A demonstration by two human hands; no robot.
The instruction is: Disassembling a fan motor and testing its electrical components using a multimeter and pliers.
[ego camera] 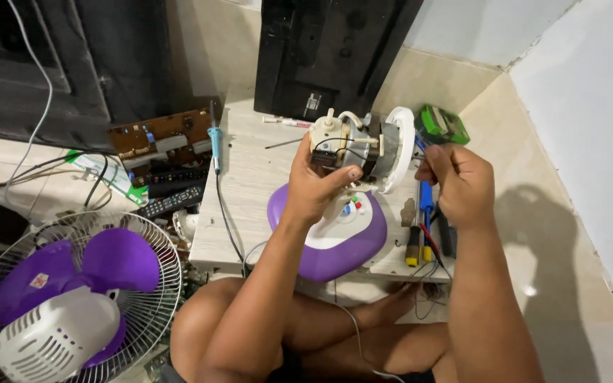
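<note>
The person sits on the floor at a low table [250, 184], and the work in hand appears to be on the wiring of a bare fan motor [355, 147], held up in the middle of the frame, slightly above centre. The left hand [315, 186] is clenched around the motor's underside, thumb pressed across its near face, so the motor sits directly above and partly inside that grip, with its white round front plate [400, 149] turned toward the right of the frame. The right hand [457, 181] is closed in a pinch just right of the plate, touching or nearly touching its rim; what it grips looks like a thin wire or small tool, but that cannot be told for certain.

To do this step well, the left grip would best hold the motor steady and tilted toward the eyes, while the right pinch works gently, so the thin leads are not strained.

Below the motor, the purple and white fan base [335, 237] lies on the table. Screwdrivers [421, 230] rest at the table's right edge, a soldering iron [215, 142] at upper left.
</note>
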